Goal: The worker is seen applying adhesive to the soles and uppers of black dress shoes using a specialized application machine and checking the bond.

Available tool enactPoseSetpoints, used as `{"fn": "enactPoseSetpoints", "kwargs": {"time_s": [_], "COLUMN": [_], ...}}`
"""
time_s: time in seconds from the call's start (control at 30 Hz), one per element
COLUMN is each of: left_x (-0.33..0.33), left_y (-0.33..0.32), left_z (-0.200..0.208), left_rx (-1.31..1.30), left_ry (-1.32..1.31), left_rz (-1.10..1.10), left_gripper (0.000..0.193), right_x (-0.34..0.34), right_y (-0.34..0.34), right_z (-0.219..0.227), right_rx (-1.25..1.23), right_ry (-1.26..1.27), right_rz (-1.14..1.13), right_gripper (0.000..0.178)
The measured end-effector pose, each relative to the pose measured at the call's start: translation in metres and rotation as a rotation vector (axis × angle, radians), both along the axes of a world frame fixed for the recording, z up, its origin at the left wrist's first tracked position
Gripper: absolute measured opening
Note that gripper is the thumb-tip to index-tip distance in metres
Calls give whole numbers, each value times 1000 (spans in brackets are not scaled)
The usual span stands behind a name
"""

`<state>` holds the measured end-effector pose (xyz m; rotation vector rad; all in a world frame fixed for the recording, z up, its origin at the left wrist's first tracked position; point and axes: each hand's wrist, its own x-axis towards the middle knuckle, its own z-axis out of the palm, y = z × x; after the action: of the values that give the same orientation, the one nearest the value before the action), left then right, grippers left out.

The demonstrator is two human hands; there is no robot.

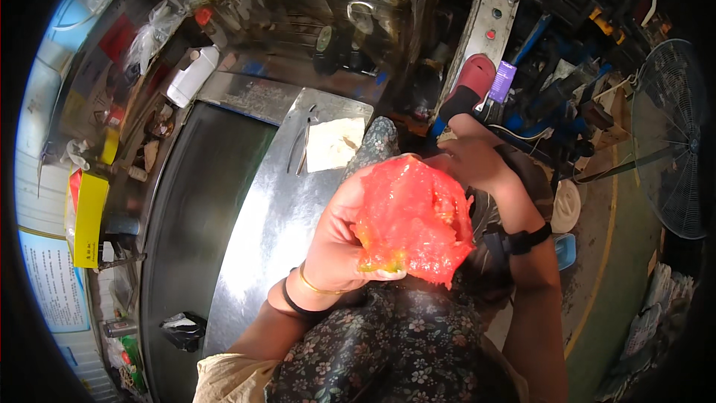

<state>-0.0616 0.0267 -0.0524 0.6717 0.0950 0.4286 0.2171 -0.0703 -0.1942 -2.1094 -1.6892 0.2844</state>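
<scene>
Close before me, my left hand (339,235) is closed round a ragged piece of wet red fruit (414,216), which looks like a torn or bitten tomato. Its flesh glistens, with yellowish seeds on its right side and a yellow-green patch at the bottom, by my thumb. Partly behind the fruit's upper right edge lies my right hand (466,160); its fingertips are hidden, and whether they touch the fruit cannot be made out. A black band (526,239) circles my right wrist. Floral cloth (373,343) covers my lap below.
To the left stands a shiny metal table (246,246) bearing a pale cloth or paper (335,144) and tweezers-like tools (302,145). A dark belt (201,231) runs beside it. A foot in a red slipper (473,75) rests near a purple box (503,82). A fan (675,138) stands right.
</scene>
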Motion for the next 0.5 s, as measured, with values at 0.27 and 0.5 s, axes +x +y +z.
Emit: {"fn": "enactPoseSetpoints", "kwargs": {"time_s": [0.27, 0.5], "left_x": [2, 3], "left_y": [-1, 3], "left_z": [2, -5], "left_rx": [51, 34], "left_ry": [12, -133], "left_rz": [4, -61], "left_gripper": [103, 87], "right_x": [4, -4], "right_y": [0, -4], "right_z": [-6, 11], "right_rx": [-27, -43], "right_ry": [-14, -19], "right_rz": [14, 7], "right_gripper": [31, 31]}}
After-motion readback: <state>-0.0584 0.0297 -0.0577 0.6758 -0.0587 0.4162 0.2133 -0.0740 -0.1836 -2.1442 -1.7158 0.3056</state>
